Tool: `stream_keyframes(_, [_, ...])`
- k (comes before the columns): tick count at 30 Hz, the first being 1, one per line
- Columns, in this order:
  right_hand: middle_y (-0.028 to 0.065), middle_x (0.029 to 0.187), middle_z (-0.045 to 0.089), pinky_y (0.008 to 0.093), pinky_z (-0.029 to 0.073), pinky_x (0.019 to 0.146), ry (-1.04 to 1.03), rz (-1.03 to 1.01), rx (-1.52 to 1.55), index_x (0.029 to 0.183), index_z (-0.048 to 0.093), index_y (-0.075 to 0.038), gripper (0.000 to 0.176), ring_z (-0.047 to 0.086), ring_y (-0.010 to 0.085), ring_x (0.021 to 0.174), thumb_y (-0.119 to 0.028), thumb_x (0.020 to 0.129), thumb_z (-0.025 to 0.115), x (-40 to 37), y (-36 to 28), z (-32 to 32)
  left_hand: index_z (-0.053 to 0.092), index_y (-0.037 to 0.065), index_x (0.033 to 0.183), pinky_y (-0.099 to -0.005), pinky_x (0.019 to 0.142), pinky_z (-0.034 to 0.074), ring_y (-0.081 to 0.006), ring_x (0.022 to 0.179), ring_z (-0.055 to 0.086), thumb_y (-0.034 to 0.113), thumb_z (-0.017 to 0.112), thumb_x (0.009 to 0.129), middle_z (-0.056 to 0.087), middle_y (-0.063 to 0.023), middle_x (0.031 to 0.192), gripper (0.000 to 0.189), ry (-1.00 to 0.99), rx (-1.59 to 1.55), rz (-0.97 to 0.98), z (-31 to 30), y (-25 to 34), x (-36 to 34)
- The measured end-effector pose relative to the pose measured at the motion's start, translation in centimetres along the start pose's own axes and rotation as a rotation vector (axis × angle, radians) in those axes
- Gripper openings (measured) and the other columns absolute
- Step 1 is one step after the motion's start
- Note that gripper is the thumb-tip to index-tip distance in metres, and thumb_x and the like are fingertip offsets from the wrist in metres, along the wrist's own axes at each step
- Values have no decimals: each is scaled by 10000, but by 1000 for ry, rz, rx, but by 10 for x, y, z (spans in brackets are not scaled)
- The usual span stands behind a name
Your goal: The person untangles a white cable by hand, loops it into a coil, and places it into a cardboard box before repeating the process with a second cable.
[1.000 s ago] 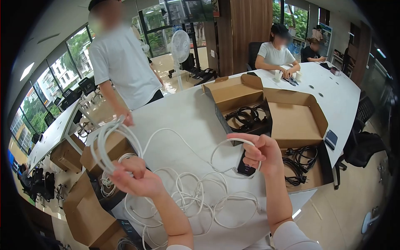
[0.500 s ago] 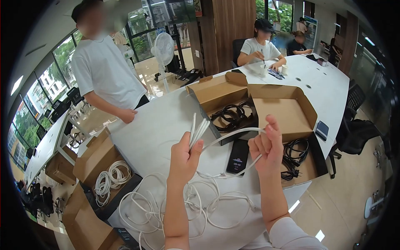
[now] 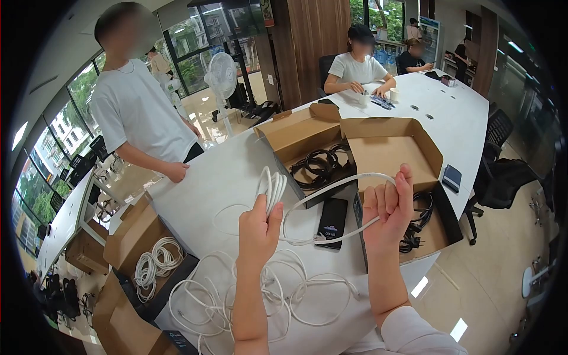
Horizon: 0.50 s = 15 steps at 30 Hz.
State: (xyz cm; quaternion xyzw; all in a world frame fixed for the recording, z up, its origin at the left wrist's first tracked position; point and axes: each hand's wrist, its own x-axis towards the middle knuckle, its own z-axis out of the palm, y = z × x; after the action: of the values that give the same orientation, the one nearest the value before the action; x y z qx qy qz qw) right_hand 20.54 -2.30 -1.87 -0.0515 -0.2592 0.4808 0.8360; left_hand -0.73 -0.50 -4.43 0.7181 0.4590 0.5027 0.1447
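Observation:
My left hand (image 3: 259,228) is closed on a bundle of white cable loops (image 3: 272,186) that stick up above its fingers. To the right, my right hand (image 3: 387,210) has its fingers curled round a stretch of the same cable, which arcs between the two hands. Loose white cables (image 3: 322,299) lie tangled on the white table below and between my forearms. A black phone (image 3: 332,222) lies on the table between my hands, partly crossed by the cable.
Open boxes hold black cables (image 3: 319,168), more black cables (image 3: 419,219) and coiled white cables (image 3: 157,263). A dark notebook-like item (image 3: 451,177) lies at the right. One person (image 3: 142,112) stands at the left; another (image 3: 358,71) sits across the table.
My right hand has moved slightly right, widening the cable's arc. The bundle in my left hand now shows rounder loops. The view has shifted a little, and the seated person's hands have moved.

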Motion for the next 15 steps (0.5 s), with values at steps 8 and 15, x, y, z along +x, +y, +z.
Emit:
stream_keyframes(8, [28, 662, 507, 300, 392, 651, -327, 605, -265, 1385, 338, -37, 554, 472, 126, 599, -112, 873, 534, 5, 27, -5, 362, 41, 730, -281, 394, 237, -81, 397, 331, 160, 504, 962, 359, -28, 461, 296, 361, -181, -69, -7, -13, -5])
stream_keyframes(15, [169, 1199, 578, 340, 452, 888, -550, 595, -502, 1501, -6, -109, 842, 599, 225, 1054, -136, 903, 586, -10, 39, 4, 366, 54, 777, -232, 384, 212, -27, 410, 303, 205, 447, 999, 349, 35, 470, 280, 559, -55, -2, -24, -25, -2])
